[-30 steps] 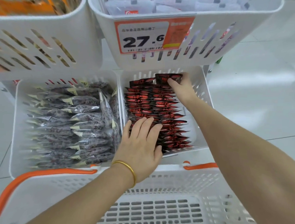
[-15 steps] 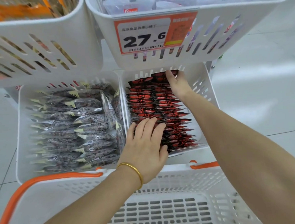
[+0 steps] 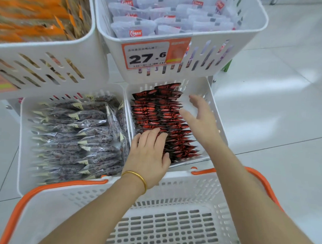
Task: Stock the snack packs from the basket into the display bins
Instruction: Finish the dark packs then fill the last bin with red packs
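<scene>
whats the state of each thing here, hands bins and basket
left hand, open, fingers resting on the red-and-black snack packs
right hand, open, holding nothing
red-and-black snack packs, standing on edge in a row
lower right white slotted bin, partly filled, bare beside the row
white plastic basket with orange handles, no packs on its visible floor
lower left white bin, full of clear packs of dark snacks

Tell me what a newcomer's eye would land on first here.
The row of red-and-black snack packs in the lower right bin strikes first, the left hand lying flat on its near end, the right hand open beside its far part. Above, an orange price tag reading 27.6 stands on the front of the upper bin. Nearest the camera, the white basket with orange handles shows no packs.
</scene>
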Demonstrator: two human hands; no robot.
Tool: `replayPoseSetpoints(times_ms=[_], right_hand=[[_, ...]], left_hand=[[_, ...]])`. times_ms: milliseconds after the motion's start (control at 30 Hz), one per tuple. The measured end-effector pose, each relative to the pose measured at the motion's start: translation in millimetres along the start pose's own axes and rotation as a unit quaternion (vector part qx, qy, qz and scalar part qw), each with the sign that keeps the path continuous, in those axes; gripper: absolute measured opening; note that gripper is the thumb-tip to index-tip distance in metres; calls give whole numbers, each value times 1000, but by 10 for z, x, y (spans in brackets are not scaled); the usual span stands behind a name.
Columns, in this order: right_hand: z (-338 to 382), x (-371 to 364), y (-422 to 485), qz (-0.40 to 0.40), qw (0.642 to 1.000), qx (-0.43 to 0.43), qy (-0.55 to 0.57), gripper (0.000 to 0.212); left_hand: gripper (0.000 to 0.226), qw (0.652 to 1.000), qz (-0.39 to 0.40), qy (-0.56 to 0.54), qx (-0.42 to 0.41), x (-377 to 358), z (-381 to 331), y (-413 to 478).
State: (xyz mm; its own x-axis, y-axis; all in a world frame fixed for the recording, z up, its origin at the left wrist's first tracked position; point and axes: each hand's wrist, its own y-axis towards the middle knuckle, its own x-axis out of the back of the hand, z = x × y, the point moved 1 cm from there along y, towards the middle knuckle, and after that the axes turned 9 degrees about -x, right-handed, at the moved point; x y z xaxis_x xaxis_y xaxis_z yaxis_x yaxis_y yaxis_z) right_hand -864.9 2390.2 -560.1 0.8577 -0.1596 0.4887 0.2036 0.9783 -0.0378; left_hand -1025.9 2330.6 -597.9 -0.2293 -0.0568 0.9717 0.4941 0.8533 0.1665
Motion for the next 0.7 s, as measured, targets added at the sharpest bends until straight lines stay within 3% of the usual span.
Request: replayPoseSetpoints(times_ms=[167,300,433,567,700], right_hand=[[17,169,-1341,-99,989,46,103,34],[-239,-12,-2120,-66,994,-6,86,28],[-485,-483,-2458,117,988,-65,-72,30],[-652,-1002,-2671,340,903,-31,-259,44],[-804,-1417,-2865,446,835,11,-322,77]], left_hand=[[52,998,-61,6,-18,214,-60,39],[48,995,-96,-30,-28,520,-120,-305],[45,995,-42,-18,-88,580,4,-1049],[37,996,26,10,-86,485,160,-1569],[37,994,27,10,-103,398,231,-1910]])
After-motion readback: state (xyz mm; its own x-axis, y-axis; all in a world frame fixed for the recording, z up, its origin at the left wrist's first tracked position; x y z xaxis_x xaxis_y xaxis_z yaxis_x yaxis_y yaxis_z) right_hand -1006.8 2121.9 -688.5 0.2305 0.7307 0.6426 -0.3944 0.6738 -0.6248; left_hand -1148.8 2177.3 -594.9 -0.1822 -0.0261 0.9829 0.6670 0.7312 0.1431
